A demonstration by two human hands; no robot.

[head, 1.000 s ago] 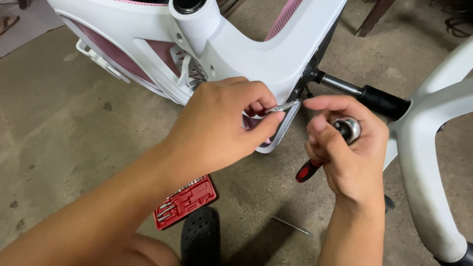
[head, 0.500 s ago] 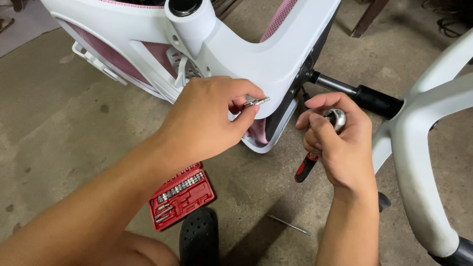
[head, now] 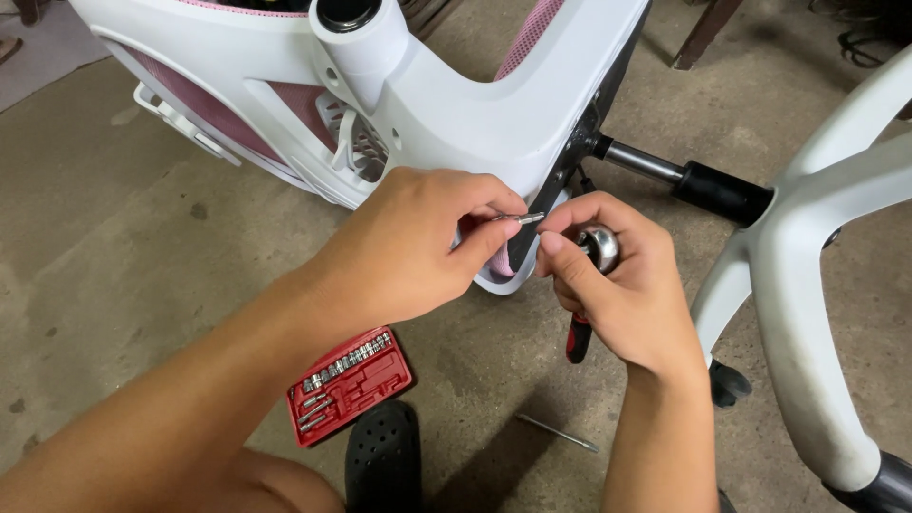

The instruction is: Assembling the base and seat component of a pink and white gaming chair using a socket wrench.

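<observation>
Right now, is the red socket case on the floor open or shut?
Open. The red socket case lies flat on the concrete floor with its row of sockets and bits exposed; no lid covers them.

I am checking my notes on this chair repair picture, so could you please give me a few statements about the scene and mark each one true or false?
1. The left hand pinches a small metal bit between its fingertips. True.
2. The right hand holds a hammer. False: it grips a ratchet driver with a chrome head and a red and black handle.
3. A red socket set case lies open on the concrete floor. True.
4. The white office chair stands upright on its wheels. False: it lies tipped over, its star base to the right.
5. A thin metal rod lies on the floor. True.
</observation>
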